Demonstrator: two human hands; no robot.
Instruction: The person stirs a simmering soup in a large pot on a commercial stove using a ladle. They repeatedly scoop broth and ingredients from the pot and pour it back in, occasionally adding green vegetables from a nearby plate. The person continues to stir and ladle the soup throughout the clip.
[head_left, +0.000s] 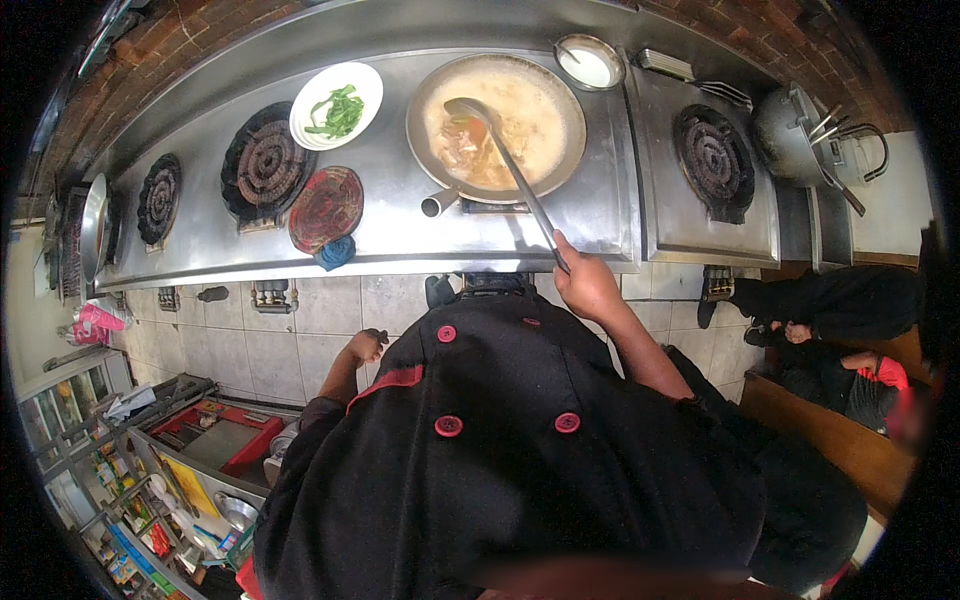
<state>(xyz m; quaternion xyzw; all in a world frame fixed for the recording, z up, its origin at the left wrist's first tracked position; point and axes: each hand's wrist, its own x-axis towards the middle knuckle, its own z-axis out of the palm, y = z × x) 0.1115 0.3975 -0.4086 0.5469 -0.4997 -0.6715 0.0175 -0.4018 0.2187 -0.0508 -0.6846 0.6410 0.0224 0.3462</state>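
My right hand (587, 279) is closed around the handle of a long metal ladle (517, 172). The ladle's bowl lies in a wide metal wok (414, 139) of pale, cloudy broth (540, 105) with pieces of food in it. Low at my left side is my left hand (367, 346), its fingers curled and holding nothing that I can see. A white bowl (369, 82) with cut green leaves (337, 112) stands left of the wok. Behind the wok, to the right, a metal bowl (616, 60) holds white liquid and a utensil.
A worn round red lid or board (326, 210) and a blue cloth (335, 253) lie near the steel stove's front edge. Gas burners (268, 163) are at left, another burner (714, 154) at right. Stacked woks (787, 135) stand far right. Other people (862, 382) are at the lower right.
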